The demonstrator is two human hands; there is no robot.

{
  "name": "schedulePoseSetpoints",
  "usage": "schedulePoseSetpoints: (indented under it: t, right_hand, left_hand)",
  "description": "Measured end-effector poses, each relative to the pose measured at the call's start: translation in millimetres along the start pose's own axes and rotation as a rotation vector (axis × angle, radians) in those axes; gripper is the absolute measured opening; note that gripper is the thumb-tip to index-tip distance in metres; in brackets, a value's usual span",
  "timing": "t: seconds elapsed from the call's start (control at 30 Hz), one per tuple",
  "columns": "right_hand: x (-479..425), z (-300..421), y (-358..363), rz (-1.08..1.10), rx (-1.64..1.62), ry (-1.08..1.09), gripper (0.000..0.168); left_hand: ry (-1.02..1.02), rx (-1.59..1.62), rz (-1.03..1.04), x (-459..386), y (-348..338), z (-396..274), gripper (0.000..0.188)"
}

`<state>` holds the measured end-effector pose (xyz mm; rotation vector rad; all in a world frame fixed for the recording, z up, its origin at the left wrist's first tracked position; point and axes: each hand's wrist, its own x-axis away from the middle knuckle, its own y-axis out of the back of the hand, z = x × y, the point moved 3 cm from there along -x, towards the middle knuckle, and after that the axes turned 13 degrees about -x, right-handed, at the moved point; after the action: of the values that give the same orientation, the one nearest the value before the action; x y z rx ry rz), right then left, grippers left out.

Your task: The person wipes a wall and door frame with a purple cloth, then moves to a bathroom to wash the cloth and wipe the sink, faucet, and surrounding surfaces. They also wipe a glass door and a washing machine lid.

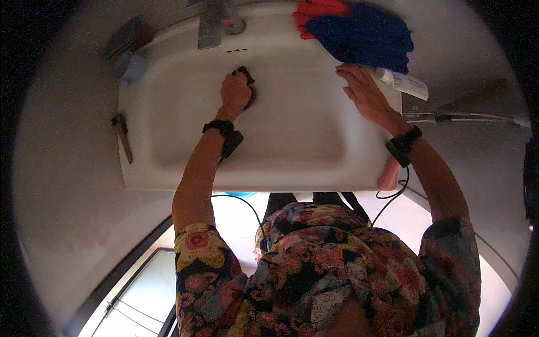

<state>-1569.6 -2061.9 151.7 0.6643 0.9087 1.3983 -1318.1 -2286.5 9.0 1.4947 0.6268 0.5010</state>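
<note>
In the head view, my left hand (236, 94) is closed around a small dark item (244, 73), possibly a brush or a scrubber, low in the white washbasin (269, 126). My fingers cover most of it. Over the basin's right side, my right hand (362, 90) has its fingers spread and holds nothing. Just beyond its fingertips lies a dark blue cloth (362, 36), partly over a red cloth (318, 12). A white tube (404, 83) with a cap and printed writing lies right of that hand.
A metal faucet (209, 29) rises at the back rim. On the left rim are a light blue item (131, 67) and a brown-handled tool (124, 139). A pink item (388, 173) lies at the front right corner. Hoses (459, 116) run along the right; thin black cables hang near both arms.
</note>
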Motion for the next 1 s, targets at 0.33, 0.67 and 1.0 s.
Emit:
schedulePoseSetpoints:
  t: [0.33,0.67,1.0]
  right_hand:
    - [0.2,-3.5,3.9,0.01,0.058,-0.06,0.048]
    - [-2.8,-2.8,-4.3,0.012,0.021,-0.036,0.052]
    - [-2.3,-2.1,-0.3,0.015,0.065,0.01,0.051]
  left_hand:
    - [-0.265,0.209,-0.083,-49.3,40.5,-170.6,0.031]
    - [-0.193,-0.188,-0.134,-42.3,13.6,-123.2,0.023]
    - [0.169,0.027,-0.003,24.1,84.4,22.0,0.029]
